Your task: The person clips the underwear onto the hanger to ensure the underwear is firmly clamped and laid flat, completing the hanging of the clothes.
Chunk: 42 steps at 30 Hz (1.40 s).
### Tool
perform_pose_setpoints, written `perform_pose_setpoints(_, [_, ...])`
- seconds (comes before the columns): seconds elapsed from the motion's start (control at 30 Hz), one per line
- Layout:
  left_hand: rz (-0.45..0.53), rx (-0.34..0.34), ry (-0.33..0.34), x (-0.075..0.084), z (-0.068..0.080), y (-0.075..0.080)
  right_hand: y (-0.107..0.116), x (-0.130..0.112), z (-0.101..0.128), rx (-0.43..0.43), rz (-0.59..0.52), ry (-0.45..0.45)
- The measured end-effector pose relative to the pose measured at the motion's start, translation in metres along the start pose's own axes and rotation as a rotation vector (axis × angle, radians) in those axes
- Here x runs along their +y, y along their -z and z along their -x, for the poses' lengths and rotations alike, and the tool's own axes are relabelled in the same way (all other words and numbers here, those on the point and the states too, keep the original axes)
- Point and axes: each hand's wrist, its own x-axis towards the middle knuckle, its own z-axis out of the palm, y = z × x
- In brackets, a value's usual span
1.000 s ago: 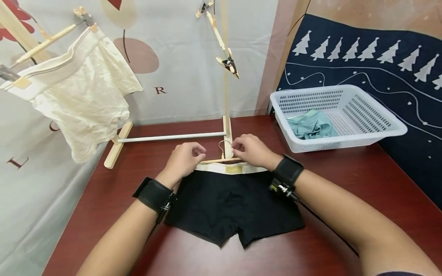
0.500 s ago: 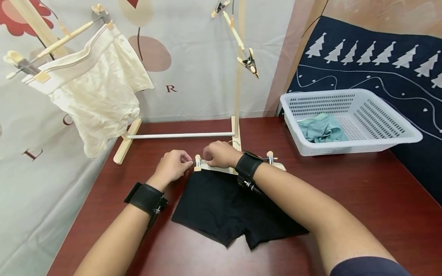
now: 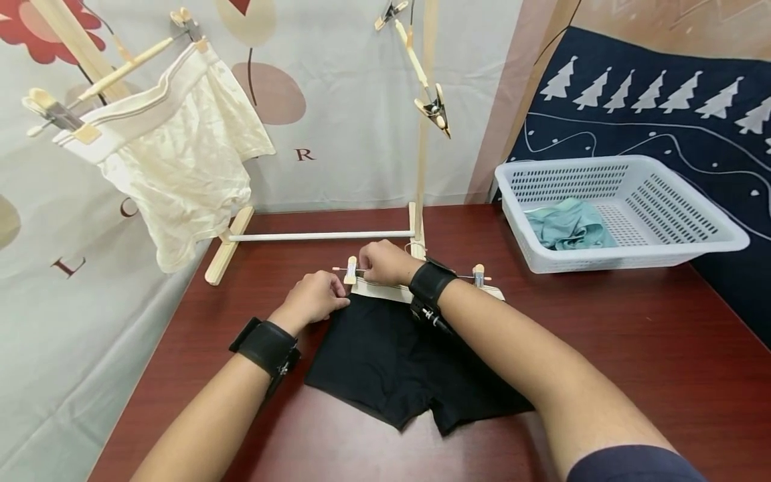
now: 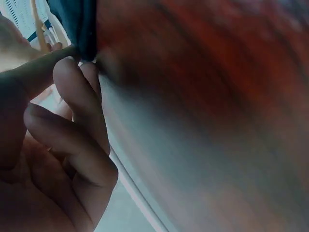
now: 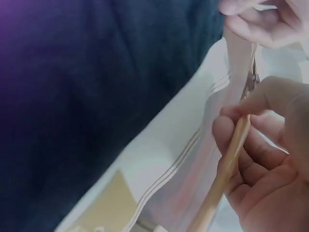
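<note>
With the black shorts (image 3: pixel 373 361) lying short of the worktop's (image 3: pixel 662 321) far edge, you are pinching their upper left corner in your left hand (image 3: pixel 310 298) and the hanger (image 5: pixel 215 193) in your right hand (image 3: pixel 388 263), apparently aligning the waistband (image 3: pixel 379 290) for clipping, the next move seemingly calling for opening the left clip (image 3: pixel 351 270) over it.

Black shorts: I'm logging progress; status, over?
Right hand grips hanger. Left hand pinches shorts, lying on table. Right forearm partly blocks head view of shorts.
</note>
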Motion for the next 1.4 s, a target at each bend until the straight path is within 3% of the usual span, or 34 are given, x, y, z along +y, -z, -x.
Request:
perform_pose_setpoints(0.23, [0.027, -0.135, -0.016, 0.004, -0.006, 0.003, 0.002, 0.003, -0.007, -0.048, -0.302, -0.165])
perform_pose_setpoints(0.4, [0.078, -0.216, -0.061, 0.005, -0.012, 0.004, 0.006, 0.003, -0.009, -0.048, -0.384, -0.206])
perform_pose_setpoints(0.7, [0.051, -0.105, -0.108, 0.008, -0.02, -0.004, 0.011, 0.004, -0.012, 0.015, -0.372, -0.222])
perform_pose_setpoints(0.93, [0.007, -0.045, -0.124, 0.011, -0.027, -0.006, 0.014, 0.004, -0.014, -0.009, -0.429, -0.227])
perform_pose_setpoints(1.03, [0.088, -0.047, -0.106, 0.009, -0.026, -0.005, 0.016, 0.006, -0.014, -0.036, -0.542, -0.246])
perform_pose_setpoints(1.13, [0.191, -0.065, -0.095, 0.006, -0.022, -0.002, 0.019, 0.008, -0.015, -0.039, -0.585, -0.27])
perform_pose_setpoints(1.4, [0.364, -0.043, -0.131, -0.005, -0.016, 0.002, 0.018, 0.007, -0.018, -0.046, -0.56, -0.253])
